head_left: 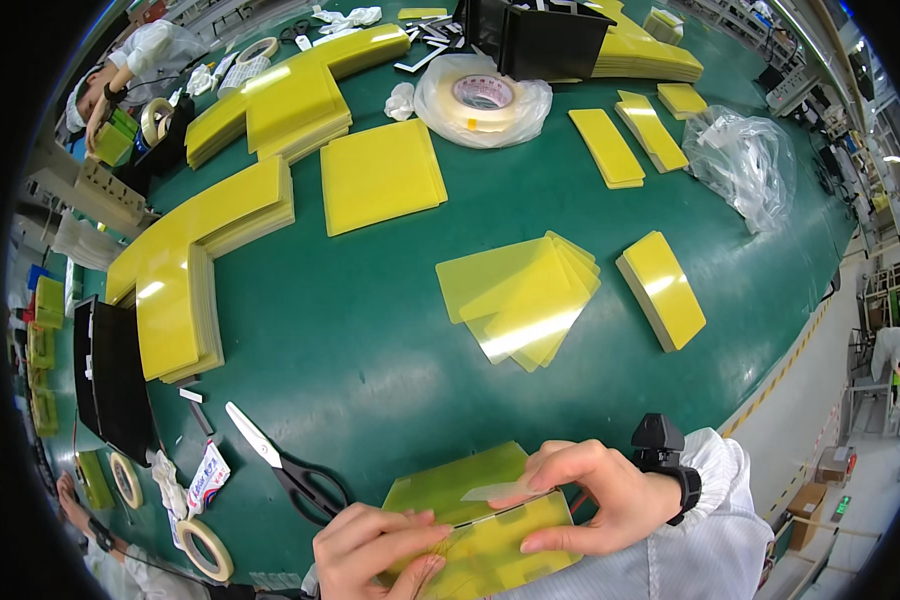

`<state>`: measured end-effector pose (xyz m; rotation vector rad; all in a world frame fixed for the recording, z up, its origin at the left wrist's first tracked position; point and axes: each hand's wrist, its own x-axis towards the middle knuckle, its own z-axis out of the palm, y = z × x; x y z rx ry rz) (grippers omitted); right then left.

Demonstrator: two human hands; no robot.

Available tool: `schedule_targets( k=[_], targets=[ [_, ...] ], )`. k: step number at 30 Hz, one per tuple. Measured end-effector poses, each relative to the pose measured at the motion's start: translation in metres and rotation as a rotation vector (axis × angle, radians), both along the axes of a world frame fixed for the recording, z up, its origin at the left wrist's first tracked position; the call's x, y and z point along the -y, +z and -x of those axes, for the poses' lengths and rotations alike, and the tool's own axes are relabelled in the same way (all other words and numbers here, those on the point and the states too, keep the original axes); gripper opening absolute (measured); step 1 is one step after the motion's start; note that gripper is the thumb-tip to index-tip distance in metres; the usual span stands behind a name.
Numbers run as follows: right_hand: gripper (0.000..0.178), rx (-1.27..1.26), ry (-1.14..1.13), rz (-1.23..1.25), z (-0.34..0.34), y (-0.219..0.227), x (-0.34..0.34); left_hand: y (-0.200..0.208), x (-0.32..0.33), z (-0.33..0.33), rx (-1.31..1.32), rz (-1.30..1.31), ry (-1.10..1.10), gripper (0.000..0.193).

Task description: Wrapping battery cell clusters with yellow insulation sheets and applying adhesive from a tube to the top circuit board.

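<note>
Near the close edge of the green table [350, 350], between the person's hands, is the yellow piece [500, 550], a translucent, box-like form whose two visible panels meet along a dark seam. The left hand [375, 550] curls over its left side, fingertips holding the near panel; the right hand [605, 500] grips the translucent strip [482, 492] at its fingertips, its thumb braced on the near panel. The step appears to be laying the strip along the seam, which calls for steady panels, the strip's free end lined up before it touches, and pressing from one end outward so that no crease forms; too hard a squeeze could push the edges out of line. Fingers cover the strip's right end, so how much of it already sticks cannot be told, and the yellow piece's underside and part of its left side are hidden. Farther out, the black-handled scissors [282, 466] lie just beyond the left hand, glare on the fanned yellow sheets [520, 300] makes them hard to count, and the top edge of the view cuts off the black bin [555, 45].
</note>
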<state>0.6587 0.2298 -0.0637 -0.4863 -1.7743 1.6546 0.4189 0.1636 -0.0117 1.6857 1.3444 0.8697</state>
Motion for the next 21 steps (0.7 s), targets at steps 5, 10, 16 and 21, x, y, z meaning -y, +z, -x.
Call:
schedule_targets(
  k=[5,10,16,21],
  targets=[
    [0.054,0.045,0.006,-0.013,0.001,0.001,-0.002,0.002,0.0,-0.003,-0.208,-0.103,-0.087,0.033],
    [0.057,0.101,0.052,0.013,-0.003,0.007,-0.008,0.003,-0.004,-0.005,-0.286,-0.129,-0.125,0.035],
    [0.035,0.163,-0.115,-0.223,-0.002,0.047,-0.054,0.006,-0.004,-0.008,-0.285,-0.101,-0.081,0.034],
    [0.032,0.305,0.234,-0.161,-0.003,0.045,-0.078,0.007,-0.004,-0.011,-0.259,-0.072,-0.04,0.038]
  ],
)
